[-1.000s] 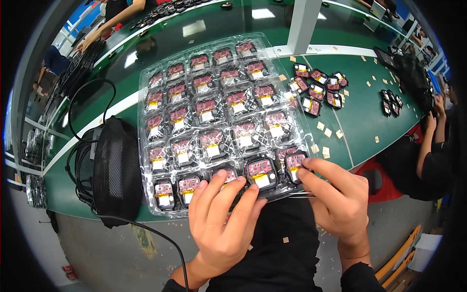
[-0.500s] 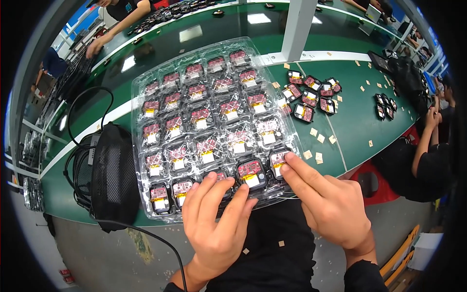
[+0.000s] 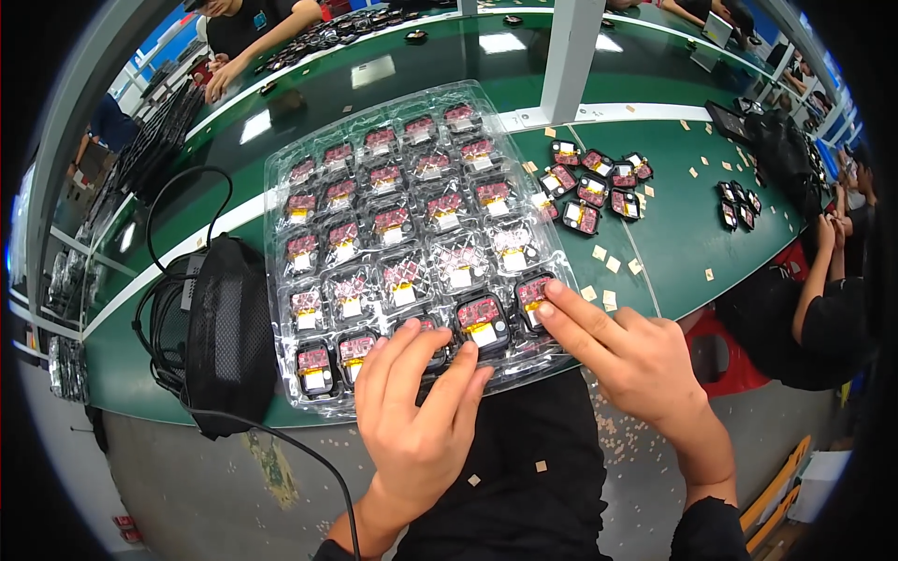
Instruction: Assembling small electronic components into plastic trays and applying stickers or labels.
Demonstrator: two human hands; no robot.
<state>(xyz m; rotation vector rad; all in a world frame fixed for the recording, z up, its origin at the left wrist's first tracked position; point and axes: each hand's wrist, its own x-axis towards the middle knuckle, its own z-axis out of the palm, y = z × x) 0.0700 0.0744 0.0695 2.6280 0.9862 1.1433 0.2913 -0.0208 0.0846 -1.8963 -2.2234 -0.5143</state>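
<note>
Both hands press on the near edge of a clear plastic tray of small red circuit modules.

The tray (image 3: 281, 187) lies on the green table (image 3: 673, 234), its pockets each holding a red module with a yellow-and-white label. The left hand (image 3: 416, 411) lies flat, fingers spread over the front row; the right hand (image 3: 627, 351) points its fingers at the module (image 3: 533, 294) in the near right pocket, grasping nothing. A black mesh bag (image 3: 224, 327) with cable sits left; loose modules (image 3: 589, 187) and tan paper scraps lie right. Since half a second ago the tray has shifted slightly right.
</note>
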